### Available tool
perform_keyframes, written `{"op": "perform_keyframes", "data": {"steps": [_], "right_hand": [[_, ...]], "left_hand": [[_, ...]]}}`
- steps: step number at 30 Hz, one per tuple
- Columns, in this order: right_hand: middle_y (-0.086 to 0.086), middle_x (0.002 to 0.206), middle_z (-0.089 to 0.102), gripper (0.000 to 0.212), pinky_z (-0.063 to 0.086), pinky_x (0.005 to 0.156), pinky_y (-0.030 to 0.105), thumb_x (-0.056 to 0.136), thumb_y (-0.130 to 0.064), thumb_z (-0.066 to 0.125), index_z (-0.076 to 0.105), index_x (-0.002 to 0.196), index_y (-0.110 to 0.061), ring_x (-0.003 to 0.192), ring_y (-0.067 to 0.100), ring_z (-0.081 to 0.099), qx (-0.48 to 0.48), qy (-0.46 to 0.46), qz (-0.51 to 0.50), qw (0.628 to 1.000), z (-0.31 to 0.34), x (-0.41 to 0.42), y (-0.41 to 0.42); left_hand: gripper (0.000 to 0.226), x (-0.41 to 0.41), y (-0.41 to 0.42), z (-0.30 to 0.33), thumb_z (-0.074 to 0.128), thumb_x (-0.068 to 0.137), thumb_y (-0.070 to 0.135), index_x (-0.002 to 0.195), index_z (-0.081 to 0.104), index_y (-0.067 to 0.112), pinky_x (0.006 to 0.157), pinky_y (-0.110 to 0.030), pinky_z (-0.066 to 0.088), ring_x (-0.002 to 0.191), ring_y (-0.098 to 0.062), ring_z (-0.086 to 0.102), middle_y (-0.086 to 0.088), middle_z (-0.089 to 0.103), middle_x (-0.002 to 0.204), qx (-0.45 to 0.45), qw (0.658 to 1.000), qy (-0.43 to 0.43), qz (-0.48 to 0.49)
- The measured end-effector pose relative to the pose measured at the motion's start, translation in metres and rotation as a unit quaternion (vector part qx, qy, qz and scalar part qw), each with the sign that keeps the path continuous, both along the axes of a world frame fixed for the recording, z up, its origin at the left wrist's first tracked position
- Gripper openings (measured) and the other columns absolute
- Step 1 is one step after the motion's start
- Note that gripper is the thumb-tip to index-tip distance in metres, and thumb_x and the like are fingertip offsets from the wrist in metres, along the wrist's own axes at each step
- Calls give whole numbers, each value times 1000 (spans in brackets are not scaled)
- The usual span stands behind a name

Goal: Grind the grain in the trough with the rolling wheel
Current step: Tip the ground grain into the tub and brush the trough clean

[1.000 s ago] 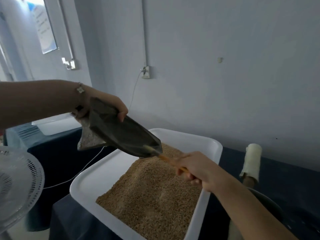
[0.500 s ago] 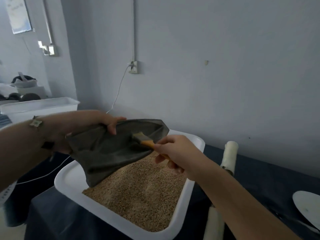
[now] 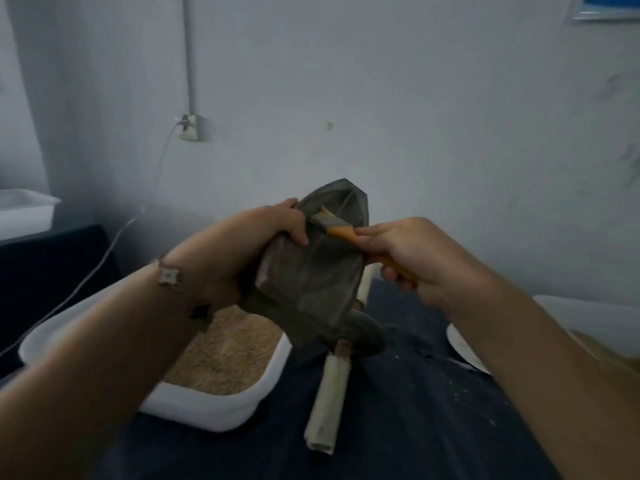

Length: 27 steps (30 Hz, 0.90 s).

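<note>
1. Left hand [image 3: 273, 230] gripped the upper edge of a dark grey trough [image 3: 311, 271], fingers curled over its rim; trough held up in the air, tilted, its long axis running from upper right down toward the surface.
2. Right hand [image 3: 408, 254] held the orange handle of a small brush [image 3: 332, 225], fingers wrapped round it, bristles inside the trough near the top end.
3. Rolling wheel [image 3: 360, 332] lay on the dark surface [image 3: 415, 410] directly below the trough, partly hidden by it. Its cloth-wrapped axle handle [image 3: 329, 396] pointed toward the person, the far handle away toward the wall; right hand judged the nearer to it.
4. White tray [image 3: 221, 410] of grain [image 3: 225, 355] sat to the left, just beside the wheel's near handle.
5. A white dish [image 3: 464, 348] showed at right. Pale wall [image 3: 415, 98] behind, with a socket [image 3: 188, 128] and a cable [image 3: 104, 258] trailing down to the left.
6. Frame blurred; whether grain remained in the trough could not be told.
</note>
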State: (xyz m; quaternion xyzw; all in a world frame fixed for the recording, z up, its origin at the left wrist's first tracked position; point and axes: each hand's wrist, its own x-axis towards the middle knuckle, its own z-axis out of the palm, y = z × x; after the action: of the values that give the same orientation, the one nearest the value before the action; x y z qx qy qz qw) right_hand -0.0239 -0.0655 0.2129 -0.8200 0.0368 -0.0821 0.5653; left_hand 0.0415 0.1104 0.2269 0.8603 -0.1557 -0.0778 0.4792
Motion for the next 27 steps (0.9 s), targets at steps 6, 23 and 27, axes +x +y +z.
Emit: {"op": "perform_keyframes", "data": {"steps": [6, 23, 27], "right_hand": [[9, 78, 68, 20, 23, 31, 16, 87, -13, 64, 70, 103, -24, 34, 7, 41, -75, 10, -101, 992, 5, -46, -93], [7, 69, 64, 37, 27, 34, 19, 91, -24, 61, 58, 128, -29, 37, 5, 44, -126, 147, -132, 972, -119, -37, -203], [5, 74, 62, 38, 28, 35, 17, 94, -24, 58, 53, 132, -29, 38, 3, 43, -154, 180, -118, 964, -129, -24, -203]], "left_hand": [[30, -78, -91, -29, 46, 77, 0, 101, 59, 12, 57, -25, 48, 72, -24, 61, -15, 59, 85, -298, 939, 113, -127], [78, -83, -206, -173, 56, 76, -6, 138, 41, 37, 54, -20, 52, 71, -14, 70, -1, 66, 100, -341, 907, 238, -56], [89, -75, -208, -194, 60, 77, -5, 147, 24, 36, 55, -20, 53, 76, -13, 69, 4, 56, 108, -340, 902, 260, -63]]}}
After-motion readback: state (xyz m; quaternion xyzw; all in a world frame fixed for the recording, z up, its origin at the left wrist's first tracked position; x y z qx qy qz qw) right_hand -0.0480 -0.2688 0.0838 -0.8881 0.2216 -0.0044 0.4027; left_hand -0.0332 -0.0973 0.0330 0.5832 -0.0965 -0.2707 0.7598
